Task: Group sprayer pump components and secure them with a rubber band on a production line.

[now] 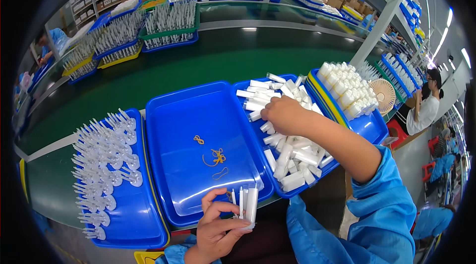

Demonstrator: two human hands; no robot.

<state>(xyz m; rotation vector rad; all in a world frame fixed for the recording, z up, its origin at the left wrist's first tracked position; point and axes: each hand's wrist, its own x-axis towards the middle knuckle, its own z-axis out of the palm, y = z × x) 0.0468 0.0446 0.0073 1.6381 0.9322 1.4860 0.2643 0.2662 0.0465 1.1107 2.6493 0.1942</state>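
My left hand [220, 227] grips a clear plastic base with thin upright pegs [234, 203]; a white tube with a clear end [252, 205] stands at its right side. This is over the near edge of the middle blue tray [171, 115]. To the right, my right hand [286, 114] reaches down into a blue tray [241, 85] heaped with loose white tubes [292, 157]. Its fingers are bent together among the tubes, and what they pinch is hidden. At the left, a blue tray [131, 222] bears rows of clear pegged bases [106, 165].
Yellow-brown rubber bands [216, 156] lie in the middle tray. Bundled white tubes [347, 88] fill stacked trays at right, beside a round woven basket [383, 95]. Beyond the green belt [223, 60] stand trays of pegged parts [171, 21]. A metal post [382, 26] rises at right; co-workers sit around.
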